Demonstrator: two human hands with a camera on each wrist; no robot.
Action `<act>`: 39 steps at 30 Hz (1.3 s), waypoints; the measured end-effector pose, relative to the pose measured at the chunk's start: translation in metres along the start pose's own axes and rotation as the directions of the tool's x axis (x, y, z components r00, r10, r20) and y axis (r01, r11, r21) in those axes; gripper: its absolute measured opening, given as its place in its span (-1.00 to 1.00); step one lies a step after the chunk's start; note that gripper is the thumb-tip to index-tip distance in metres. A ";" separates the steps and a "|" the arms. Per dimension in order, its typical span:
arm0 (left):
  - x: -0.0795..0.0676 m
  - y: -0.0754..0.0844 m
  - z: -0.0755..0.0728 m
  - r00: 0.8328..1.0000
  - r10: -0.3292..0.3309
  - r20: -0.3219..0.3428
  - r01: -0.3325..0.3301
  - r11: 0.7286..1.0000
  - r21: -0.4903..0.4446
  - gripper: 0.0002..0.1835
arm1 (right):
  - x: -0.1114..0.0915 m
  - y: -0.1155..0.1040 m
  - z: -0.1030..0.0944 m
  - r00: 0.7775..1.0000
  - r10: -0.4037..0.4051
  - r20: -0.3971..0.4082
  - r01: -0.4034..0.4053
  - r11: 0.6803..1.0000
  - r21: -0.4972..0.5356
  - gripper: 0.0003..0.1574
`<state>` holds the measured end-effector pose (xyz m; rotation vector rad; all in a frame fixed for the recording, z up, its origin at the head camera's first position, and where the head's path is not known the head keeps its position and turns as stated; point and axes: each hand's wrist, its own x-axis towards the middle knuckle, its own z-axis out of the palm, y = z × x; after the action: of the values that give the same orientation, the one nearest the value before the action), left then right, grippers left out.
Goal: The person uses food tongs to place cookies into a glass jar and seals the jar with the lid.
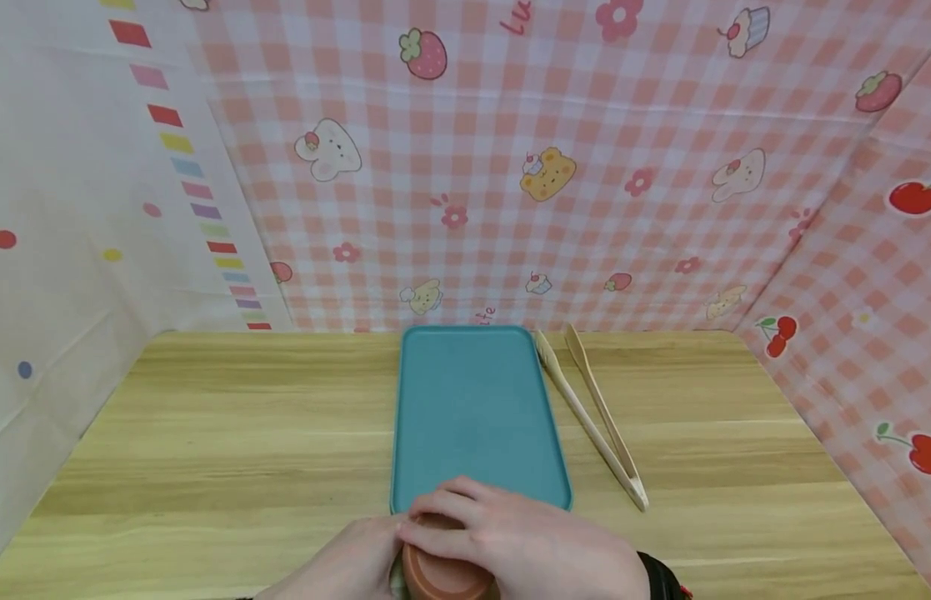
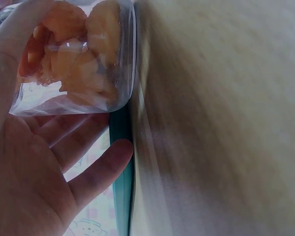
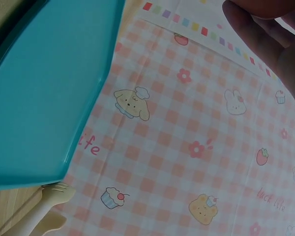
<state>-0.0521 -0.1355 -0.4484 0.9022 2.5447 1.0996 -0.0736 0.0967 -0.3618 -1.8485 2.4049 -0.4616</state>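
Note:
A clear plastic jar (image 2: 124,86) with a brown lid (image 1: 446,577) stands at the near edge of the blue tray. Chunky orange-brown pieces (image 2: 81,71) of food show through its wall in the left wrist view. My left hand (image 1: 345,562) holds the jar's body, thumb on one side and fingers on the other. From above, my right hand (image 1: 528,533) grips the lid, its fingers curled over the edge. In the right wrist view only part of that hand and the lid's edge appear, at the top right corner.
Just beyond the hands lies the blue tray (image 1: 476,417) on the wood-grain table (image 1: 247,450). Wooden tongs (image 1: 588,408), with one fork-shaped tip, lie along its right side. Cloth-covered walls (image 1: 480,167) rise behind and at both sides.

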 end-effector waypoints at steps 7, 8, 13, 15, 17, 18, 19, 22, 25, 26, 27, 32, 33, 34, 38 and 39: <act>-0.001 0.000 0.000 1.000 0.000 -0.010 0.000 1.000 0.017 -0.41 | 0.002 -0.001 0.001 0.999 0.029 -0.026 -0.031 0.997 -0.064 -0.20; -0.002 0.000 0.000 1.000 -0.001 -0.009 0.001 1.000 0.015 -0.39 | 0.002 -0.001 0.002 0.999 0.037 -0.040 -0.041 0.995 -0.089 -0.20; -0.002 0.002 0.000 1.000 0.004 -0.011 -0.004 1.000 -0.028 -0.38 | 0.005 -0.004 0.004 0.989 0.081 -0.120 -0.102 0.977 -0.185 -0.20; -0.002 0.002 0.000 1.000 0.006 -0.012 -0.006 0.999 -0.040 -0.40 | 0.005 -0.004 0.005 0.987 0.083 -0.135 -0.109 0.974 -0.197 -0.22; -0.002 0.002 0.000 1.000 0.000 -0.012 0.000 0.999 -0.042 -0.42 | 0.005 -0.005 0.004 0.987 0.079 -0.137 -0.105 0.976 -0.191 -0.24; -0.002 0.003 0.000 1.000 -0.010 -0.007 0.009 0.999 -0.050 -0.43 | 0.005 -0.005 0.004 0.988 0.076 -0.133 -0.100 0.978 -0.185 -0.23; -0.002 0.003 0.000 1.000 -0.017 -0.006 0.017 0.999 -0.051 -0.44 | 0.004 -0.005 0.003 0.989 0.073 -0.130 -0.095 0.980 -0.177 -0.23; -0.002 0.004 0.000 0.999 -0.033 0.000 0.033 0.998 -0.053 -0.44 | 0.003 -0.004 0.002 0.992 0.061 -0.112 -0.077 0.987 -0.141 -0.23; -0.002 0.004 0.000 1.000 -0.028 -0.008 0.028 0.999 -0.028 -0.42 | 0.003 -0.004 0.002 0.994 0.052 -0.097 -0.063 0.992 -0.110 -0.26; -0.002 0.004 -0.001 1.000 -0.028 -0.008 0.028 0.999 -0.026 -0.42 | 0.003 -0.004 0.002 0.994 0.049 -0.093 -0.059 0.993 -0.102 -0.26; -0.002 0.004 -0.001 0.999 -0.031 -0.006 0.031 0.999 -0.025 -0.41 | 0.003 -0.003 0.002 0.995 0.047 -0.092 -0.056 0.994 -0.099 -0.26; -0.001 0.004 0.001 0.999 -0.029 -0.014 0.029 0.999 -0.026 -0.38 | 0.004 -0.003 0.003 0.994 0.050 -0.100 -0.063 0.988 -0.137 -0.26; -0.001 0.004 0.001 1.000 -0.027 -0.016 0.027 0.999 -0.028 -0.38 | 0.004 -0.003 0.003 0.994 0.051 -0.100 -0.065 0.987 -0.146 -0.26; -0.001 0.004 0.001 0.999 -0.025 -0.021 0.024 0.999 -0.024 -0.39 | 0.004 -0.003 0.003 0.994 0.051 -0.102 -0.066 0.987 -0.149 -0.27; -0.002 0.003 0.001 1.000 -0.021 -0.018 0.020 1.000 -0.008 -0.44 | 0.004 -0.003 0.003 0.994 0.032 -0.104 -0.047 0.989 -0.139 -0.28; -0.002 0.002 0.001 1.000 -0.014 -0.019 0.014 1.000 0.002 -0.45 | 0.004 -0.003 0.002 0.994 0.024 -0.110 -0.038 0.991 -0.129 -0.28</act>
<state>-0.0492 -0.1348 -0.4474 0.8777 2.5642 1.1070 -0.0712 0.0922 -0.3628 -1.8804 2.5898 -0.4211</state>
